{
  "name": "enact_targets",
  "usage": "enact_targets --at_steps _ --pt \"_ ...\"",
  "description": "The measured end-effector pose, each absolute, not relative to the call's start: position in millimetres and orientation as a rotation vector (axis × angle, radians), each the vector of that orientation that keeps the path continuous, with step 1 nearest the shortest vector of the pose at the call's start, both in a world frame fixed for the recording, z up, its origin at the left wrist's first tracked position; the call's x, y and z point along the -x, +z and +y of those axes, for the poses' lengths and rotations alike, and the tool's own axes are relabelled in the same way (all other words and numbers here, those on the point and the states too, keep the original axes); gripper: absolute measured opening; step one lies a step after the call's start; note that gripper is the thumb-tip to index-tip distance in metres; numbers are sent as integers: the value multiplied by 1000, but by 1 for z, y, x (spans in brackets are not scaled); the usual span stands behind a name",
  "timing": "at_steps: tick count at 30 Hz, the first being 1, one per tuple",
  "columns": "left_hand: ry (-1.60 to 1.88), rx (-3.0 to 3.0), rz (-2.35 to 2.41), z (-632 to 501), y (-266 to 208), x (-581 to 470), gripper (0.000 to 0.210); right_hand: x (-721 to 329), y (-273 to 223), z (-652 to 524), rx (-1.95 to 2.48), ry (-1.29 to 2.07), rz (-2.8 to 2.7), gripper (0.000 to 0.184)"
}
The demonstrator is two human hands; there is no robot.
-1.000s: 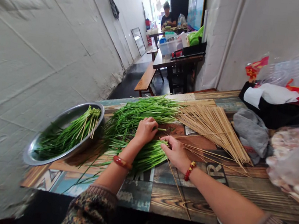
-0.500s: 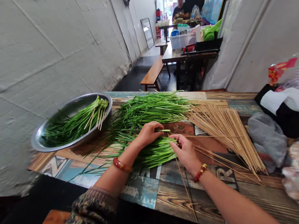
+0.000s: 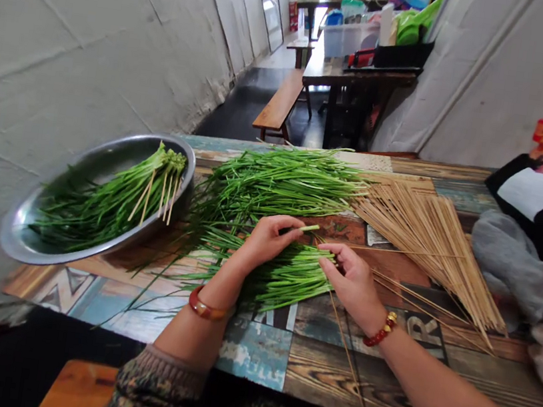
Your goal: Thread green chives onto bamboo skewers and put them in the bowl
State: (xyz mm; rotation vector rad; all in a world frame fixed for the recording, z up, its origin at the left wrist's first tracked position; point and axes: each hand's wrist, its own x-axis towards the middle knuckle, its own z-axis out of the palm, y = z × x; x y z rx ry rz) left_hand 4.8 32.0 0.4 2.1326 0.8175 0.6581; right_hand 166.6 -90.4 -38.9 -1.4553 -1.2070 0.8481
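Between its thumb and fingers my left hand (image 3: 273,241) pinches a single chive stalk (image 3: 310,228), the pale end pointing right. My right hand (image 3: 354,279) has thumb and curled fingers closed around the pale ends of a flat row of chives (image 3: 291,280) on the table. Thin skewers (image 3: 348,356) come out below that row, toward the near edge; where they pass through the stalks is mostly hidden. Behind my hands lies a larger pile of loose chives (image 3: 284,182). To its right is a fanned heap of bamboo skewers (image 3: 429,232).
A metal basin (image 3: 93,252) at the left holds skewered chives (image 3: 153,180). A grey plastic bag (image 3: 506,257) and other bags lie at the right. Past the patterned table (image 3: 494,376) are a bench (image 3: 280,100) and another table with a plastic bin (image 3: 348,39). A person sits farther back.
The view has tilted down and come closer. My left hand still pinches the chive stalk, its end now slightly farther above the row. My right hand stays at the row's ends.
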Motion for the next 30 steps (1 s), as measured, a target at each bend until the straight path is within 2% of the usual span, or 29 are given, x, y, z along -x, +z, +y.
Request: enact_targets --at_steps 30 --pt "719 -2012 740 19 -1 -15 16 -167 -30 -99 1527 786 -1231 25"
